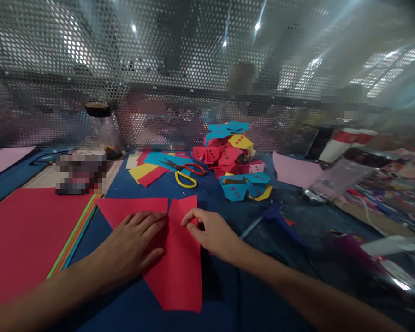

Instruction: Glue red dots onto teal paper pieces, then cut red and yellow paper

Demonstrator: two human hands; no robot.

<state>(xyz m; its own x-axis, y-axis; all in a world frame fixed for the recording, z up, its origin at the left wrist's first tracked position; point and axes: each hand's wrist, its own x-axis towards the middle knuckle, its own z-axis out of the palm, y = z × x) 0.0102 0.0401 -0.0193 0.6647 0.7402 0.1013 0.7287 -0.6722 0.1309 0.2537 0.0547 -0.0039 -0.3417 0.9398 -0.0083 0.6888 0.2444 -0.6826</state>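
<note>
A red sheet of paper (183, 267) lies on the blue tabletop in front of me, with a slit or fold line at its top edge and a slanted lower left side. My left hand (138, 242) rests flat on its left part, fingers stretched out. At the right edge my right hand (210, 230) has thumb and forefinger bent together on the paper, its other fingers curled. Beyond the sheet, scissors (186, 179) with one yellow and one red handle lie on coloured paper pieces (148, 173). Folded paper shapes with dots (228, 154) are heaped behind, to the right.
A stack of coloured sheets (27, 240), red on top, lies at left. Behind it are a blurred-out device (81, 170) and a jar (105, 131). A blue glue gun (283, 226), pink paper (293, 169) and a clear container (346, 177) are at right. Perforated metal (166, 97) stands at the back.
</note>
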